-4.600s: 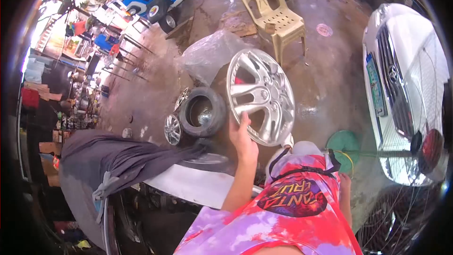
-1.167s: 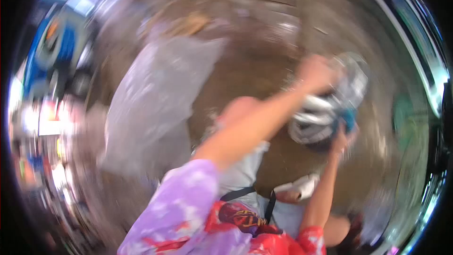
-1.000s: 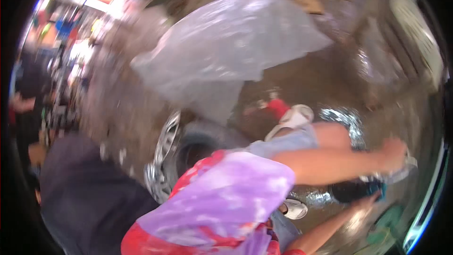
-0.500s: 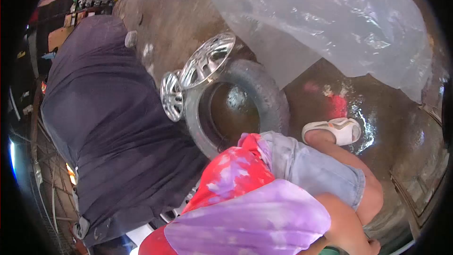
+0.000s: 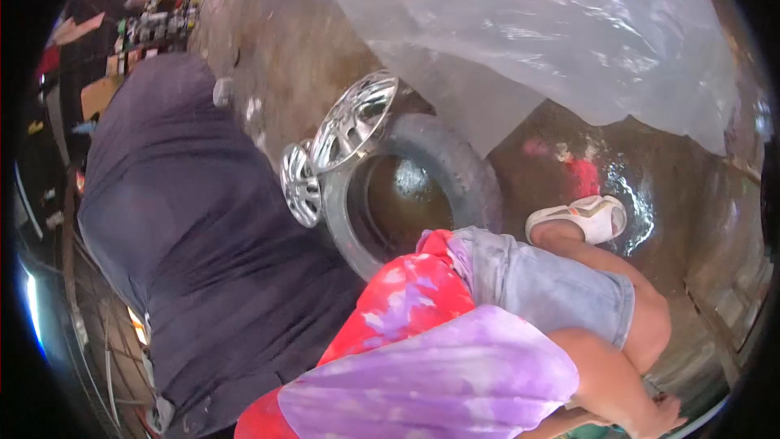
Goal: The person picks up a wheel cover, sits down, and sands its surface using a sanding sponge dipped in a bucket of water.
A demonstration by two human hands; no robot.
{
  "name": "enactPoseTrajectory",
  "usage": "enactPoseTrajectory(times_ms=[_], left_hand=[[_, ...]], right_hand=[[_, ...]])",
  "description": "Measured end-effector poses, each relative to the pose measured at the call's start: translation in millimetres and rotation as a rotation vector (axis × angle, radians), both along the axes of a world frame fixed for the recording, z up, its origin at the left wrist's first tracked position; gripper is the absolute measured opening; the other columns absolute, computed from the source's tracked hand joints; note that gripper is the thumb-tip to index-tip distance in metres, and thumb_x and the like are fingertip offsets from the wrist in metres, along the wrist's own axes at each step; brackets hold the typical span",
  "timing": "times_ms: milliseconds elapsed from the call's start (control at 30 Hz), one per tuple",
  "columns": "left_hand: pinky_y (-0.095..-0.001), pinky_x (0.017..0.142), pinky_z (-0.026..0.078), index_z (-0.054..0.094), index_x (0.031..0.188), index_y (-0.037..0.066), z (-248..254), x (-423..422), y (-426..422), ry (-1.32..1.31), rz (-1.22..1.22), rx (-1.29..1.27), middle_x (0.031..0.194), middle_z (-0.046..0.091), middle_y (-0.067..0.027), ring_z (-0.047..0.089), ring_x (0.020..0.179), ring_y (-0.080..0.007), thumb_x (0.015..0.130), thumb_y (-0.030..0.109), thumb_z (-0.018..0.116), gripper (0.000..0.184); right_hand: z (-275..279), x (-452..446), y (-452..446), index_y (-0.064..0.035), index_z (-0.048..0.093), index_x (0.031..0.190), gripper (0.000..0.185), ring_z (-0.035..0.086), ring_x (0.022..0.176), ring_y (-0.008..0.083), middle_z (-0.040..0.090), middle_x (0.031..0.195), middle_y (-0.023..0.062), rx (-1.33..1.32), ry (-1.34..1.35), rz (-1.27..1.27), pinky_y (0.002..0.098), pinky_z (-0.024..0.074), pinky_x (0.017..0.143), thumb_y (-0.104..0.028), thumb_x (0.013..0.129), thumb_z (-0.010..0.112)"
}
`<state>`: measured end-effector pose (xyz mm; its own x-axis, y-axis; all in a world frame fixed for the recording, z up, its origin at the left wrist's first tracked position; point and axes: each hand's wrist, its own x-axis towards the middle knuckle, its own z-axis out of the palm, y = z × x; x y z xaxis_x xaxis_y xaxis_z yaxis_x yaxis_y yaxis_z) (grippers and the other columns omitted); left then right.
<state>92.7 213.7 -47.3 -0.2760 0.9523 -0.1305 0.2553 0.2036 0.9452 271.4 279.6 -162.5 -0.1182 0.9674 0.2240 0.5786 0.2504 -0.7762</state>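
My left hand [image 5: 668,416] is at the lower right edge, below the bare forearm that comes out of a purple tie-dye sleeve [image 5: 439,378]. Its visible fingers look loosely bent and apart, with nothing seen in them. Close by lies a thin pale curved rim [image 5: 705,418]. Under the left arm shows a bit of green [image 5: 597,432], too cropped to name. A strip of my other arm [image 5: 561,423] passes beneath; my right hand is hidden or cut off by the frame.
Behind me lies a tyre [image 5: 479,187], with two chrome wheel covers [image 5: 357,118] [image 5: 301,187] leaning on it. A dark cloth [image 5: 203,219] drapes something large at left. Clear plastic sheeting [image 5: 569,32] spreads across the top. My sandalled foot [image 5: 597,218] rests on the wet floor.
My left hand has moved slightly right and up, and more of its fingers show. The view has shifted a little; tyre, wheel covers and cloth stay put.
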Motion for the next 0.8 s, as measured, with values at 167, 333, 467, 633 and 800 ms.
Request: enactPoseTrajectory(times_ms=[167,333,467,633,800], left_hand=[[-0.0495,0.077,0.059,0.070,0.105,0.007,6,27,-24,-0.248,0.051,0.091,0.090,0.073,-0.0190,0.072,0.084,-0.0374,0.089,0.028,0.063,0.026],[-0.0529,0.077,0.057,0.069,0.108,0.009,15,1,-51,-0.019,-0.208,0.080,0.092,0.074,-0.0199,0.073,0.088,-0.0385,0.088,0.027,0.064,0.027],[-0.0533,0.095,0.051,0.064,0.133,0.011,16,0,-44,0.122,-0.299,-0.067,0.116,0.069,-0.0265,0.064,0.111,-0.0453,0.102,0.045,0.049,0.048],[-0.0533,0.096,0.050,0.064,0.133,0.017,11,4,-37,0.316,-0.234,-0.011,0.117,0.071,-0.0214,0.065,0.111,-0.0441,0.102,0.044,0.050,0.044],[-0.0487,0.092,0.052,0.068,0.129,0.015,-4,-13,-43,0.328,-0.186,-0.063,0.113,0.072,-0.0204,0.069,0.105,-0.0404,0.100,0.045,0.054,0.044]], right_hand=[[24,19,-25,-0.0025,0.060,0.129,0.039,0.061,0.113,0.0286,0.062,0.123,0.0144,0.022,0.036,-0.085,0.0429,0.0482,0.101,-0.019,0.095,0.070],[42,-12,-73,-0.0023,0.061,0.127,0.038,0.061,0.111,0.0274,0.064,0.120,0.0132,0.131,0.090,-0.196,0.0413,0.0474,0.100,-0.019,0.094,0.072],[40,8,-113,0.0010,0.060,0.122,0.043,0.061,0.111,0.0344,0.063,0.116,0.0189,0.355,-0.011,-0.180,0.0436,0.0456,0.101,-0.012,0.085,0.077],[6,51,-158,-0.0010,0.060,0.120,0.043,0.063,0.103,0.0376,0.064,0.111,0.0196,0.252,0.030,-0.316,0.0427,0.0491,0.094,-0.009,0.082,0.078],[-73,107,-192,-0.0061,0.063,0.120,0.044,0.064,0.106,0.0400,0.065,0.112,0.0195,-0.276,-0.111,-0.465,0.0470,0.0504,0.092,-0.024,0.082,0.078]])
